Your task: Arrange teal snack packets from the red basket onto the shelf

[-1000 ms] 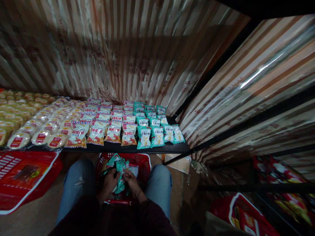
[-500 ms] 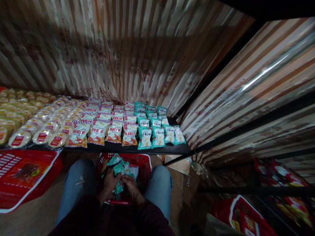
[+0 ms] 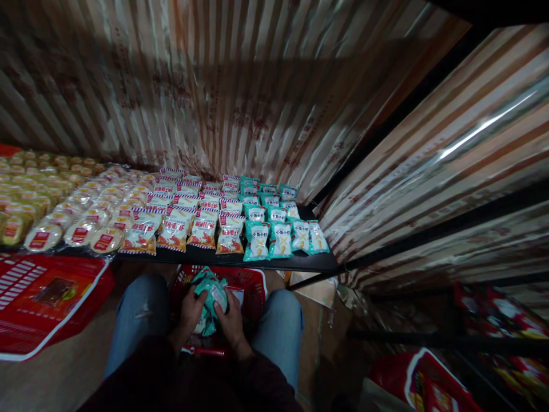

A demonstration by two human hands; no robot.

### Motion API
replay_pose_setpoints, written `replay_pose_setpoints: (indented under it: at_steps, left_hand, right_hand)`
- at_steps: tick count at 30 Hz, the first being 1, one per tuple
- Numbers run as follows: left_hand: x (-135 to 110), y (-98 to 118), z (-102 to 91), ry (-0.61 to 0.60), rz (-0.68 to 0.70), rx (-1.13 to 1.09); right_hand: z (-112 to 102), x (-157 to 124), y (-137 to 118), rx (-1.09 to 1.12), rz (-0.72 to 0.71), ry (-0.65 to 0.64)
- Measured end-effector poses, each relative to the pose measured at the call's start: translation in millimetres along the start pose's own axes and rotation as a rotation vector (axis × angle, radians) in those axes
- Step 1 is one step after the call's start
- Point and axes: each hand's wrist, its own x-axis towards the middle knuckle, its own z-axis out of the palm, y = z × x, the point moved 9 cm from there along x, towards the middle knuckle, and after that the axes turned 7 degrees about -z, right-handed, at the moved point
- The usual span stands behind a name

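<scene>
Between my knees stands a red shopping basket (image 3: pixel 253 280). Over it, my left hand (image 3: pixel 191 313) and my right hand (image 3: pixel 230 318) are closed from both sides around teal snack bags (image 3: pixel 210 297). How many bags are bunched there I cannot tell, since they overlap and my fingers cover parts of them. On the black shelf (image 3: pixel 295 264) just beyond, matching teal-and-white snack bags (image 3: pixel 281 239) stand in rows at the right end. To their left are rows of white-and-orange snack bags (image 3: pixel 201 229) with striped top edges.
Round wrapped cakes (image 3: pixel 45 236) and yellow packs (image 3: pixel 12 229) fill the shelf's left part. Another red basket (image 3: pixel 81 309) stands at my left, a further one (image 3: pixel 392 369) at lower right. Black metal bars (image 3: pixel 386 252) and striped sheeting (image 3: pixel 257 86) border the shelf.
My hands have moved slightly apart, and the teal bags are now gathered up between them. The view has shifted slightly left, so the shelf appears further right.
</scene>
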Motion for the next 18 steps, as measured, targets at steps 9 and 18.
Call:
replay_pose_setpoints:
  at_steps: [9, 18]
  left_hand:
    - [-1, 10, 10.9, -0.181, -0.019, -0.129]
    - [5, 3, 13.4, -0.241, -0.094, -0.285]
  right_hand:
    - [17, -4, -1, -0.007, -0.001, -0.122]
    - [13, -7, 11, 0.654, 0.428, -0.040]
